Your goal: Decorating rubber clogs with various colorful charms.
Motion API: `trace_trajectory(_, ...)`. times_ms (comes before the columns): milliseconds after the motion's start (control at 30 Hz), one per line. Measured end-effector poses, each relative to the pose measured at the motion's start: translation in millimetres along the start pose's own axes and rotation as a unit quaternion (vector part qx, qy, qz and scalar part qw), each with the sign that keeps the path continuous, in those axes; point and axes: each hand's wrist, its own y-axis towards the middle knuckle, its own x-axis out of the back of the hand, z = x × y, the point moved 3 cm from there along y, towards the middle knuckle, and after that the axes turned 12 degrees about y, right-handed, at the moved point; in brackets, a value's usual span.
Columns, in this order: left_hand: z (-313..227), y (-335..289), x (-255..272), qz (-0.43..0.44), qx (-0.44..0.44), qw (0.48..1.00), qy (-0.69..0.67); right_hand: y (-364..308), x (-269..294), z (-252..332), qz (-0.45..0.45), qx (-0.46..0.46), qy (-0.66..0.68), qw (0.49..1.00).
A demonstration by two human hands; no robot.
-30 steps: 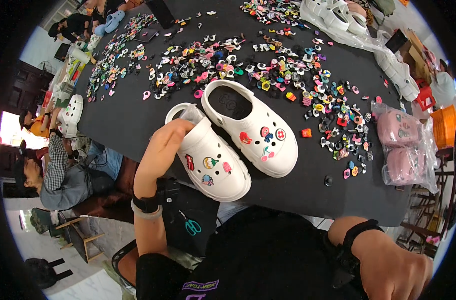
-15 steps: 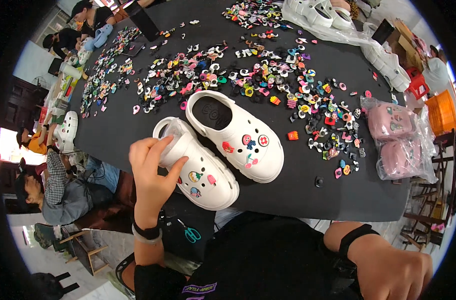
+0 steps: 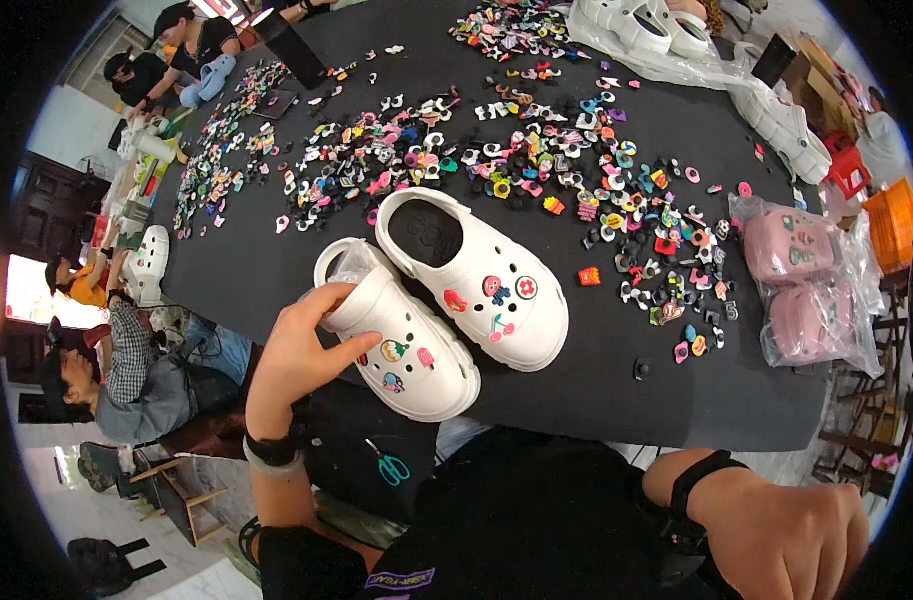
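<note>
Two white clogs lie side by side on the black table, toes pointing toward me at the lower right. My left hand (image 3: 302,345) grips the left clog (image 3: 407,345) near its opening, thumb against the upper and fingers at the collar. Crumpled clear plastic (image 3: 355,262) shows inside that clog. It carries small charms, among them a pink popsicle. The right clog (image 3: 522,330) sits against it, untouched, with a cherry charm, a blue figure and a red-and-white round charm. My right hand (image 3: 782,530) is curled low at the right, away from the clogs; its fingertips are hidden.
Heaps of colourful shoe charms (image 3: 537,155) spread over the table beyond the clogs. Bagged pink clogs (image 3: 802,290) lie at the right, more white clogs (image 3: 787,130) at the far right. Teal-handled scissors (image 3: 389,465) lie below my left side. Several people sit along the left.
My left hand has lowered slightly, and its fingers have come down from above the clog's opening onto the collar. The view has shifted a little. My right hand stays at the lower right.
</note>
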Motion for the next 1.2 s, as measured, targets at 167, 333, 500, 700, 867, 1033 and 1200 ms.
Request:
trace_trajectory(167, 0.9, 24.4, -3.5, 0.085, 0.065, 0.994, -0.026, -11.0, 13.0, -4.7, 0.045, -0.061, -0.108, 0.991)
trace_trajectory(333, 6.6, 12.1, -10.6, 0.014, 0.020, 0.996, 0.085, -56.9, 41.9, -19.2, 0.012, -0.160, -0.182, 0.970)
trace_trajectory(500, -0.7, -5.0, 7.1, -0.105, -0.021, 0.994, 0.013, -89.5, 41.9, -9.7, -0.060, -0.167, -0.265, 0.948)
trace_trajectory(700, -0.2, -16.8, 18.2, -0.058, -0.004, 0.998, -0.033, -114.9, 48.3, -7.2, -0.162, -0.184, -0.292, 0.924)
trace_trajectory(867, 16.1, -5.3, 1.0, 0.076, -0.005, 0.997, 0.022, -116.7, 56.6, -20.1, -0.199, -0.221, -0.316, 0.901)
trace_trajectory(1033, 27.9, 13.9, -0.9, 0.259, -0.008, 0.962, -0.084, -117.1, 68.4, -30.8, -0.190, -0.313, -0.351, 0.862)
trace_trajectory(1200, 29.2, 29.9, -8.4, 0.290, 0.008, 0.955, -0.060, -135.1, 89.2, -41.5, -0.270, -0.444, -0.436, 0.735)
